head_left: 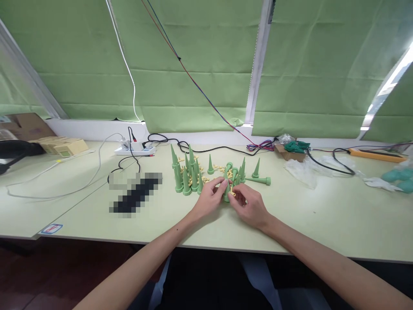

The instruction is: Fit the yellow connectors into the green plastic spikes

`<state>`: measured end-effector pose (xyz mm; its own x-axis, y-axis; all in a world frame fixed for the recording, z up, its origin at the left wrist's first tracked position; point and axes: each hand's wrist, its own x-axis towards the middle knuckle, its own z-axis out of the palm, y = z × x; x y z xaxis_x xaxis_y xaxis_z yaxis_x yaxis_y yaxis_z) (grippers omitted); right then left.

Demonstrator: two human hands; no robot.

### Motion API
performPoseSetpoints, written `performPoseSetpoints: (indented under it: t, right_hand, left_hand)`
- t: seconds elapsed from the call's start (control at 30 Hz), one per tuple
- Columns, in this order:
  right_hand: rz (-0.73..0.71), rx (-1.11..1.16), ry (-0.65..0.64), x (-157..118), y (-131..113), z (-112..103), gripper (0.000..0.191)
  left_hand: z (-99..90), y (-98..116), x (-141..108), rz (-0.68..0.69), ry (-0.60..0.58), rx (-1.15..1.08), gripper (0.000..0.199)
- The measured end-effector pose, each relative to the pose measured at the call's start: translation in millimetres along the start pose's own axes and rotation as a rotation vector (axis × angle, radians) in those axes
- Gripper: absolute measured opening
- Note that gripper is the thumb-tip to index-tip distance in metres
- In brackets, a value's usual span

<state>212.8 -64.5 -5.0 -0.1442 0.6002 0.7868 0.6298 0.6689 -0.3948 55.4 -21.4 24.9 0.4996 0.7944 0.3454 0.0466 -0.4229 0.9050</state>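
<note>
My left hand (209,197) is closed around a green plastic spike (226,196), which stands point up with its wide base low, near the tabletop. From the other side, my right hand (249,206) pinches a small yellow tube-like piece (232,194) against or close beside that spike; the exact contact is hidden by the fingers. To the left, several green spikes (186,183) stand upright in a group. Small yellow pieces (219,168) lie scattered among and behind the spikes. Beyond my right hand, one green spike (258,180) lies on its side and another spike (256,168) stands upright.
On the pale table (290,228), a blurred black item (137,196) lies to the left. A power strip (135,149) with cables sits at the back. Rightward are a small cardboard box (290,153), clear plastic bags (301,172) and an orange tool (377,155). Yellow boxes (71,147) stand far left.
</note>
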Motion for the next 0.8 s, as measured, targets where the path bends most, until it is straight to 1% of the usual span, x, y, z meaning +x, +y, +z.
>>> performPoseSetpoints:
  t: [0.13,0.4,0.8]
  right_hand:
    - [-0.051,-0.048,-0.027,-1.1,0.5,0.9,0.003]
    - [-0.134,-0.122,-0.045,-2.8,2.2,2.1,0.007]
    - [-0.148,-0.144,-0.076,0.3,-1.0,-0.9,0.009]
  left_hand:
    - [-0.4,1.1,-0.4,-0.005,-0.006,0.012,0.038]
    - [-0.7,1.7,-2.0,0.015,-0.041,0.04,0.038]
    - [-0.2,0.6,-1.7,0.057,-0.034,0.074,0.037]
